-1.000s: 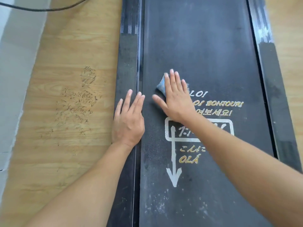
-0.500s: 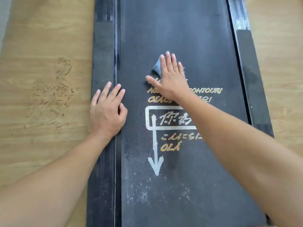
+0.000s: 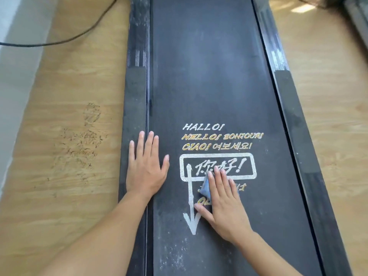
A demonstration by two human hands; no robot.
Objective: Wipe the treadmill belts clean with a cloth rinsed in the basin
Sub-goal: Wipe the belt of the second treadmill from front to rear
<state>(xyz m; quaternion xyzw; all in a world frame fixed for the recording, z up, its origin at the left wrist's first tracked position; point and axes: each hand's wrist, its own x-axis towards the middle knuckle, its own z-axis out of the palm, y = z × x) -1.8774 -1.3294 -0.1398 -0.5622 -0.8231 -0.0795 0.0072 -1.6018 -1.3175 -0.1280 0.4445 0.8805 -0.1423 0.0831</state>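
Observation:
The black treadmill belt (image 3: 209, 76) runs up the middle of the head view, printed with white and gold greetings and a white arrow. My right hand (image 3: 225, 204) lies flat on the belt and presses a small blue cloth (image 3: 205, 187) down over the lower lines of print; only the cloth's left edge shows beside my fingers. My left hand (image 3: 146, 166) rests flat with spread fingers, straddling the left side rail (image 3: 135, 96) and the belt's edge, holding nothing. White dusty specks mark the belt near the bottom. No basin is in view.
Wood-grain floor (image 3: 69, 116) lies on both sides, with a scuffed dirty patch (image 3: 83, 140) to the left. A black cable (image 3: 59, 41) crosses the floor at top left. The right side rail (image 3: 294, 116) borders the belt. A grey wall base runs along the far left.
My right hand has slid the cloth toward me, from above the greeting text down onto the lower lines beside the arrow. The left hand stays planted on the rail edge.

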